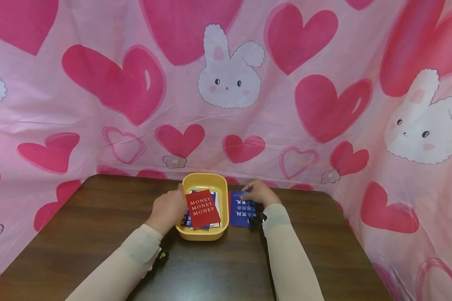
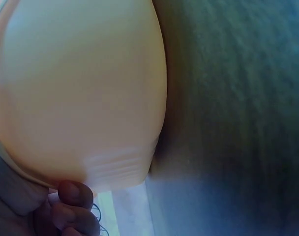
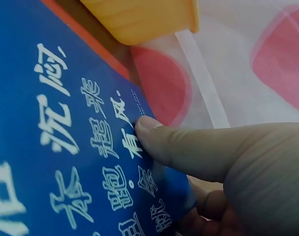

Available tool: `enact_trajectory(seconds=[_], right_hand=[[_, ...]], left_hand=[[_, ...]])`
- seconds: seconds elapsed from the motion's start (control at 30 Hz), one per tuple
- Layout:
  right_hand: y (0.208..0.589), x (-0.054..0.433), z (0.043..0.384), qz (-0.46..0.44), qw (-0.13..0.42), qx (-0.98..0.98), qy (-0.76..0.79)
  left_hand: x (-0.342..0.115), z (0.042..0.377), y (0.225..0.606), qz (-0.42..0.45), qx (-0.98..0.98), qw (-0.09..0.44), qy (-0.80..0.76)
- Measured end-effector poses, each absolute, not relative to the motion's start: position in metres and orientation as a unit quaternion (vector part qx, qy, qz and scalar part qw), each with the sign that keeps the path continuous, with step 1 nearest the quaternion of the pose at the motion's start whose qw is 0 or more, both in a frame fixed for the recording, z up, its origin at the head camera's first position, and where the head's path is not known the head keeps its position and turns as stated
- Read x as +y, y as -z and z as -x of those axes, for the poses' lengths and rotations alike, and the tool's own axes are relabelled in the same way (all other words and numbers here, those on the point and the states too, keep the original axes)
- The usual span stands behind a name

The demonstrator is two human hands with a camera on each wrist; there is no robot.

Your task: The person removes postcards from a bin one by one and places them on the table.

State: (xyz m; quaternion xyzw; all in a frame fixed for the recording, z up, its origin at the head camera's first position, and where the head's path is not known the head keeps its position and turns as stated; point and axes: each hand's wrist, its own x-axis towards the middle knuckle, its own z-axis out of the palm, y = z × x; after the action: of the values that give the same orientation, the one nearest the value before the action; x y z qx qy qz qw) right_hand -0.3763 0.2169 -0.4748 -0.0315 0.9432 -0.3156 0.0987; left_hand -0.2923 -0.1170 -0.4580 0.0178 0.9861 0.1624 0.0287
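Note:
A yellow plastic tray [image 1: 203, 236] stands on the table with several cards inside, a red card [image 1: 202, 211] reading "MONEY" lying on top. My left hand [image 1: 168, 210] grips the tray's left side by the rim; in the left wrist view the curled fingers [image 2: 75, 206] show beside its wall. Just right of the tray, my right hand [image 1: 261, 192] pinches a blue card [image 1: 241, 213] with white Chinese writing. The right wrist view has the thumb [image 3: 179, 147] flat on the blue card's face, other fingers behind it. A red edge [image 3: 93, 44] peeks out along the blue card's side.
The dark wooden table [image 1: 207, 271] reaches back to a pink cloth [image 1: 278, 113] printed with hearts and rabbits, which hangs behind and on both sides. The tray stands close to the table's back edge.

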Motion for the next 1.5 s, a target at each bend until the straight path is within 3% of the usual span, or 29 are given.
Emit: enact_trajectory(seconds=[0.63, 0.9, 1.23, 1.5], right_hand=[[0.466, 0.212, 0.372, 0.009, 0.070, 0.953, 0.296], [0.496, 0.225, 0.412, 0.028, 0.068, 0.951, 0.301], [0.439, 0.186, 0.364, 0.060, 0.036, 0.915, 0.398], [0.424, 0.147, 0.353, 0.098, 0.063, 0.900, 0.419]], left_hand=[[-0.113, 0.293, 0.457, -0.016, 0.986, 0.039, -0.159], [-0.114, 0.292, 0.456, -0.011, 0.987, 0.039, -0.155], [-0.118, 0.291, 0.455, -0.006, 0.986, 0.045, -0.161], [-0.117, 0.291, 0.459, -0.012, 0.985, 0.038, -0.167]])
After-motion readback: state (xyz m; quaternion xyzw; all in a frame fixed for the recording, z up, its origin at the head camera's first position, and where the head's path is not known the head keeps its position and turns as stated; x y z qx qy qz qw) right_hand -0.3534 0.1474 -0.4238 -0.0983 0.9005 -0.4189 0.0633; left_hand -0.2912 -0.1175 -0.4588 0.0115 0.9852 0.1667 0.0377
